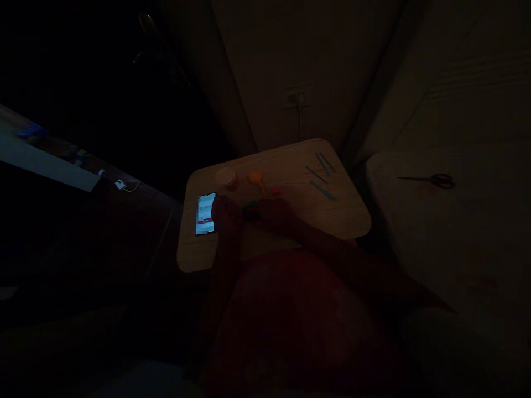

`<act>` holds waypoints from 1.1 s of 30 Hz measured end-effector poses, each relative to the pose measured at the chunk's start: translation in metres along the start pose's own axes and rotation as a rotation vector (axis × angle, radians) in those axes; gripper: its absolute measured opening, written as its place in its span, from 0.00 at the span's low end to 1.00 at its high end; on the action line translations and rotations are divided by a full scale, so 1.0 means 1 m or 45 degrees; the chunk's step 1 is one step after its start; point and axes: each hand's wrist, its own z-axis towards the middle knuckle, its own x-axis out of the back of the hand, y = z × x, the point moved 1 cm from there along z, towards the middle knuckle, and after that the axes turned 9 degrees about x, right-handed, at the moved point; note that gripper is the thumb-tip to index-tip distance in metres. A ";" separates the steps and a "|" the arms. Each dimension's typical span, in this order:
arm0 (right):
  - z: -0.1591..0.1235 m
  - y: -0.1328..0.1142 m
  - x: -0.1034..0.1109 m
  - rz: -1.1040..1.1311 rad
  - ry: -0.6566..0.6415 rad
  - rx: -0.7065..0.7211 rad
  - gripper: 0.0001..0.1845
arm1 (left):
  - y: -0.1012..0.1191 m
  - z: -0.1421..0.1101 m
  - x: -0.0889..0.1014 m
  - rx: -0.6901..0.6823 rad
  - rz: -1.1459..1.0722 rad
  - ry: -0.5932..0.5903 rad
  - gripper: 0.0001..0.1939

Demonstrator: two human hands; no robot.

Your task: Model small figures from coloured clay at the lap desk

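Observation:
In the dim light, both hands are close together over a small wooden table (274,243). My right hand (276,214) is closed, with a small green piece (250,204) at its fingertips; its kind is too dark to tell. My left hand (226,214) is curled beside it, and whatever it holds is hidden. A lit phone (204,214) lies just left of my left hand, which covers its right edge. Beyond the hands are an orange scoop-like piece (255,178), a small red piece (276,190) and a round, pale tub (226,178).
Several thin dark strips (318,172) and a wider teal strip (323,190) lie at the table's right. Scissors (440,180) rest on a pale surface further right. Behind the table, a cord hangs from a wall socket (299,98). A white plug (120,184) is at the left.

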 end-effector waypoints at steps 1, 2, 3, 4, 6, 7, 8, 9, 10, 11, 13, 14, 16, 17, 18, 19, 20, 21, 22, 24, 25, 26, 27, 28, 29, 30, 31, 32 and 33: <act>0.001 0.000 -0.001 0.013 -0.004 0.022 0.24 | -0.002 0.001 0.002 -0.014 0.039 -0.031 0.20; 0.001 0.001 -0.001 0.035 0.003 0.050 0.24 | -0.004 0.003 0.004 -0.050 0.090 -0.056 0.21; 0.000 0.002 -0.001 0.064 0.015 0.079 0.23 | -0.005 0.005 0.007 -0.117 0.155 -0.062 0.23; -0.002 0.005 -0.001 0.094 0.034 0.096 0.23 | -0.006 0.007 0.010 -0.206 0.235 -0.051 0.25; -0.007 0.014 0.001 0.148 0.093 0.062 0.22 | -0.005 0.008 0.018 -0.407 0.487 -0.026 0.26; -0.011 0.020 0.002 0.166 0.139 -0.008 0.22 | -0.004 0.008 0.021 -0.521 0.666 -0.038 0.24; -0.015 0.027 0.005 0.176 0.192 -0.091 0.23 | -0.003 0.006 0.023 -0.620 0.888 -0.085 0.20; -0.019 0.033 0.007 0.172 0.252 -0.159 0.23 | -0.002 0.003 0.025 -0.694 1.134 -0.136 0.14; -0.023 0.039 0.010 0.176 0.290 -0.183 0.24 | -0.001 0.000 0.026 -0.744 1.383 -0.199 0.10; -0.027 0.044 0.012 0.187 0.321 -0.206 0.24 | -0.001 -0.004 0.025 -0.790 1.583 -0.234 0.08; -0.031 0.049 0.014 0.202 0.349 -0.246 0.25 | -0.001 -0.010 0.024 -0.851 1.853 -0.246 0.05; -0.032 0.050 0.014 0.198 0.334 -0.247 0.25 | -0.002 -0.012 0.022 -0.858 1.949 -0.225 0.05; -0.031 0.048 0.013 0.180 0.264 -0.236 0.23 | -0.003 -0.014 0.020 -0.841 2.040 -0.191 0.05; -0.030 0.046 0.012 0.170 0.227 -0.229 0.22 | -0.004 -0.014 0.019 -0.820 2.031 -0.180 0.04; -0.030 0.045 0.011 0.166 0.205 -0.229 0.21 | -0.005 -0.013 0.019 -0.791 1.984 -0.175 0.03; -0.029 0.045 0.011 0.172 0.207 -0.231 0.22 | -0.005 -0.012 0.018 -0.752 1.899 -0.176 0.02; -0.029 0.045 0.011 0.194 0.235 -0.235 0.23 | -0.005 -0.010 0.018 -0.700 1.776 -0.179 0.02; -0.029 0.045 0.011 0.234 0.284 -0.240 0.24 | -0.005 -0.009 0.018 -0.635 1.617 -0.182 0.04; -0.029 0.047 0.011 0.289 0.344 -0.246 0.25 | -0.005 -0.008 0.018 -0.560 1.427 -0.182 0.06; -0.029 0.051 0.011 0.431 0.462 -0.252 0.24 | -0.005 -0.006 0.015 -0.408 0.990 -0.147 0.10; -0.028 0.053 0.010 0.512 0.516 -0.254 0.22 | -0.005 -0.005 0.012 -0.332 0.767 -0.116 0.12; -0.027 0.055 0.008 0.596 0.569 -0.258 0.21 | -0.005 -0.005 0.008 -0.267 0.559 -0.079 0.15; -0.025 0.057 0.005 0.685 0.612 -0.262 0.20 | -0.005 -0.005 0.003 -0.190 0.383 -0.057 0.18; -0.023 0.060 0.001 0.775 0.657 -0.266 0.20 | -0.005 -0.006 -0.003 -0.101 0.232 -0.075 0.21; -0.021 0.062 -0.003 0.865 0.694 -0.279 0.21 | -0.006 -0.008 -0.011 -0.021 0.117 -0.147 0.21; -0.020 0.063 -0.007 0.941 0.691 -0.286 0.22 | -0.006 -0.011 -0.018 0.040 0.027 -0.221 0.21; -0.019 0.064 -0.011 0.976 0.683 -0.281 0.24 | -0.007 -0.013 -0.024 0.102 -0.034 -0.302 0.19; -0.018 0.065 -0.013 0.974 0.684 -0.253 0.26 | -0.008 -0.016 -0.030 0.155 -0.081 -0.349 0.18; -0.018 0.064 -0.014 0.944 0.698 -0.217 0.28 | -0.009 -0.018 -0.033 0.228 -0.094 -0.384 0.16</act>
